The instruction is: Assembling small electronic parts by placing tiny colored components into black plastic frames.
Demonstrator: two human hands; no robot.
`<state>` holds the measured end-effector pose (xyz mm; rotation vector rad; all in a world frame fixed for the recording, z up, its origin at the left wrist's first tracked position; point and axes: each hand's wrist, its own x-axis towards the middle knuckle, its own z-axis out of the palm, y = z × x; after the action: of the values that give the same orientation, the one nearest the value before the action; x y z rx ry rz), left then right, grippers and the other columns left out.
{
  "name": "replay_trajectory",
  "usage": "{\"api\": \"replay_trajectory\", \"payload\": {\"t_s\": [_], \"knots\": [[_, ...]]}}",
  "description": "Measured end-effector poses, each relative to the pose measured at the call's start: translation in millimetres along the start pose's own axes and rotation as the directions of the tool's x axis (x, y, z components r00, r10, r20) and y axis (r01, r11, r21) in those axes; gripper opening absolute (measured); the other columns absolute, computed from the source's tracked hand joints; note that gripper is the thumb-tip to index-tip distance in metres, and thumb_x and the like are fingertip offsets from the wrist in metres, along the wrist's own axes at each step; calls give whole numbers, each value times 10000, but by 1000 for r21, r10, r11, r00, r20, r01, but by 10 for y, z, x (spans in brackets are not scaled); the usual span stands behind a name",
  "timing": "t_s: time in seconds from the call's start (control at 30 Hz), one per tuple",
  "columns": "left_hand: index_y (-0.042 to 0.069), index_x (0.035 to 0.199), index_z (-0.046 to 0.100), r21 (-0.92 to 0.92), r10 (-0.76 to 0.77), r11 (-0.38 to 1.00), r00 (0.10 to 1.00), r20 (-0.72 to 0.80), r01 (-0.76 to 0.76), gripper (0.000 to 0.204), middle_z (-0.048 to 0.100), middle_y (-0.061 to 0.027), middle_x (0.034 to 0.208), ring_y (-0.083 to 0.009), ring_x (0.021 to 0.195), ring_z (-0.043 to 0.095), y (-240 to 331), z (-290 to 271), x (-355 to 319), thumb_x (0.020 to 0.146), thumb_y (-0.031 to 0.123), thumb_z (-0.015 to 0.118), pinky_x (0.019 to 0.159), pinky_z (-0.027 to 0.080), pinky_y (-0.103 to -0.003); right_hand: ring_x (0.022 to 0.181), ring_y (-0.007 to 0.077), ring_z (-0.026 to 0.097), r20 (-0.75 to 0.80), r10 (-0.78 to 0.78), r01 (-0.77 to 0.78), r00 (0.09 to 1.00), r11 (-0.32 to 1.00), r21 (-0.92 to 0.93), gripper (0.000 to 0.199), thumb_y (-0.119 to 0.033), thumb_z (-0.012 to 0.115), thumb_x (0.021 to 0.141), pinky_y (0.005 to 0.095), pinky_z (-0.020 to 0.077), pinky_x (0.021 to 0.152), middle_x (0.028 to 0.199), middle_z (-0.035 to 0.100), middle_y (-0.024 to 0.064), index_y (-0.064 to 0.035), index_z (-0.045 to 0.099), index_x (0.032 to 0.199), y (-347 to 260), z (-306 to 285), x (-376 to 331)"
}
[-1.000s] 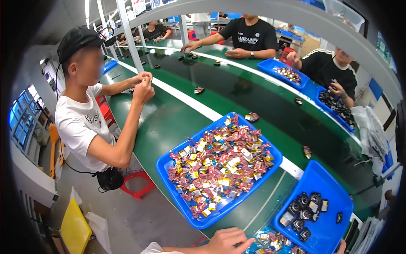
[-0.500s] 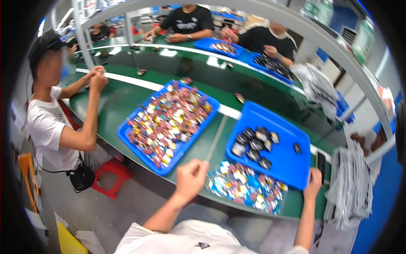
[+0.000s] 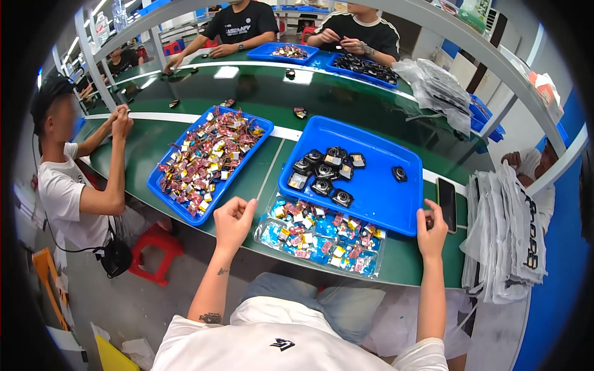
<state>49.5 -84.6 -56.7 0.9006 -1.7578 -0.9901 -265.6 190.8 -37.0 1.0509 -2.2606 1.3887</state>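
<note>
My left hand (image 3: 234,222) hovers at the table's front edge, between two blue trays. Its fingers are curled together, hiding whatever may be inside. My right hand (image 3: 433,227) is beside the right rim of the nearer blue tray (image 3: 377,142), fingers bent and thumb apart, with nothing visible in it. Several black watch-like cases (image 3: 323,187) lie grouped at that tray's left, and a single black case (image 3: 400,174) sits at its right. Below it, a clear compartment tray (image 3: 374,264) holds small pink, white and yellow parts, partly hidden under the blue tray.
Left of my hand, another blue tray (image 3: 260,137) is heaped with similar small parts. A dark phone (image 3: 446,204) and stacked pale plastic bags (image 3: 495,241) are at the right. Behind runs a green conveyor (image 3: 247,93) with scattered pieces. A co-worker (image 3: 74,179) sits left; others sit across.
The whole view has shifted, with the tables appearing higher and further left. My right hand has loosened at the tray's corner. My left hand stays curled. A person across has brought both hands together.
</note>
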Motion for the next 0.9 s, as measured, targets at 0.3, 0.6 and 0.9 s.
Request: {"api": "replay_trajectory", "payload": {"t_s": [0.3,0.6,0.9], "knots": [[14,561,463,78,-9,997,1000,-18,10,338,411,47,491,-7,478,314,25,-29,-11,801,93,687,423,224,-213,515,83,442,110,54,-53,992,998,-19,271,-94,667,793,243,358,487,615,485,15,-31,613,1051,-174,-54,-54],[8,615,553,52,-92,994,995,-44,94,252,483,61,520,13,486,361,31,9,-9,802,93,700,428,258,-185,347,134,432,200,145,-96,969,967,-237,301,-148,678,768,290,322,398,418,431,49,-32,635,1042,-349,-128,-119],[-27,643,658,86,-150,983,983,-101,159,197,558,22,523,2,467,406,53,-20,-50,782,93,726,417,283,-188,468,69,436,291,230,-190,929,969,-160,381,-131,612,849,241,325,437,561,506,30,-10,556,1206,-520,-130,-59]]}}
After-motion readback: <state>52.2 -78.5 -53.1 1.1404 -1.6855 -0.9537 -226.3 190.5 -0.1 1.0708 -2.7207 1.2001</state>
